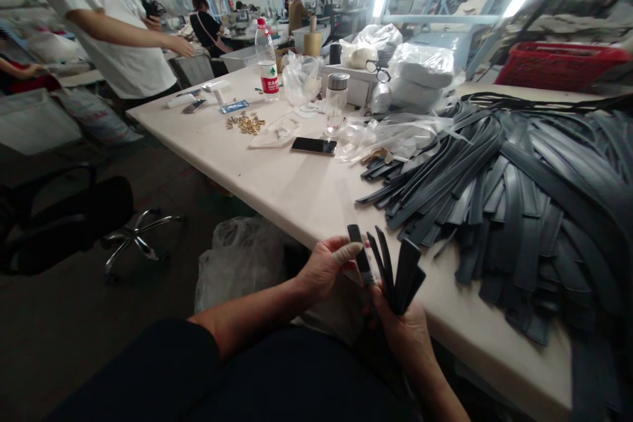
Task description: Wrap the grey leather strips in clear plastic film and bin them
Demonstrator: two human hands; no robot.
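Note:
Just off the table's front edge, my left hand (324,269) is closed, its thumb, covered in something pale, pressing on the end of a dark strap (360,250). My right hand (406,336) grips a small bunch of dark straps (403,277) from below, their ends fanned upward. Part of the bunch below my fingers is hidden. To the right, a large pile of dark grey straps (524,191) spreads over the table and hangs past its edge.
On the table (222,165) are a phone (314,146), a glass jar (336,105), a water bottle (268,66), small brass-coloured pieces (251,124) and plastic bags (301,79). A red basket (564,66) stands behind. A person (113,33) stands at the far left, beyond an office chair (103,211).

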